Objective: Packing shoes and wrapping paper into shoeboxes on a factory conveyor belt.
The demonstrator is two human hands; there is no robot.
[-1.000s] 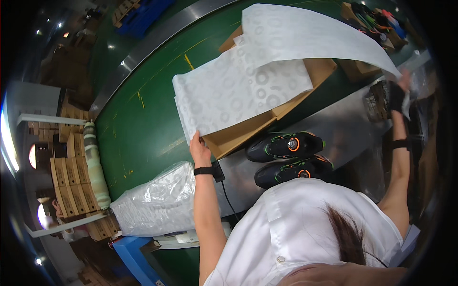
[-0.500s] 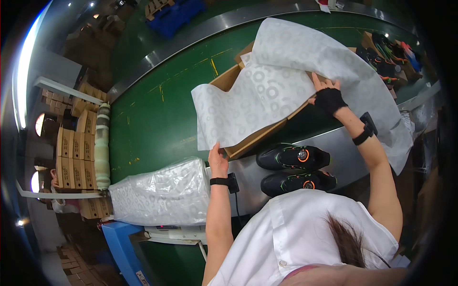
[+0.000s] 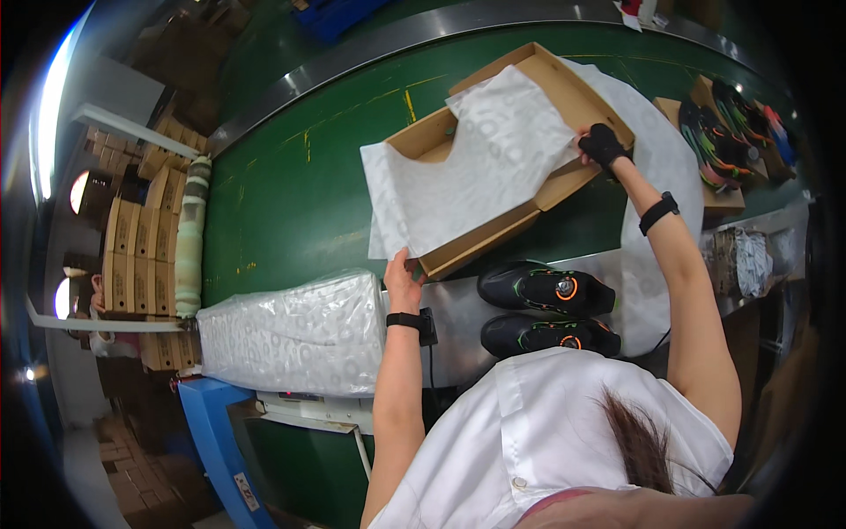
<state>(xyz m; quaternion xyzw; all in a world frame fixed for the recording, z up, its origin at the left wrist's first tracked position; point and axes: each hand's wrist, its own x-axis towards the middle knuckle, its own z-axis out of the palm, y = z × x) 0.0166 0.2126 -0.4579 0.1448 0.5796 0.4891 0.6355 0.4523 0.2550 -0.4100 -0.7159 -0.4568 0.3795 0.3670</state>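
Observation:
An open brown cardboard shoebox (image 3: 485, 240) with its lid part (image 3: 575, 95) folded back lies on the green belt ahead of me. A sheet of white patterned tissue paper (image 3: 476, 167) sags across it and hangs over its left end. At that near left corner, my left hand (image 3: 404, 280) pinches the paper's edge. My right hand (image 3: 604, 147), in a black fingerless glove, is closed on the paper's right end above the lid. Two black shoes with orange dials, a farther shoe (image 3: 545, 289) and a nearer shoe (image 3: 548, 335), lie side by side close to my body.
More white paper (image 3: 663, 163) spreads beyond the box's right side. A plastic-wrapped stack of patterned paper (image 3: 295, 339) lies left of my left hand. Boxes holding colourful shoes (image 3: 724, 145) stand at far right. Stacked cartons (image 3: 141, 256) rise past the roller (image 3: 189, 238).
My right hand has closed on the paper and its end has come off the lid, which now shows bare. The long paper at right has dropped lower, behind the box.

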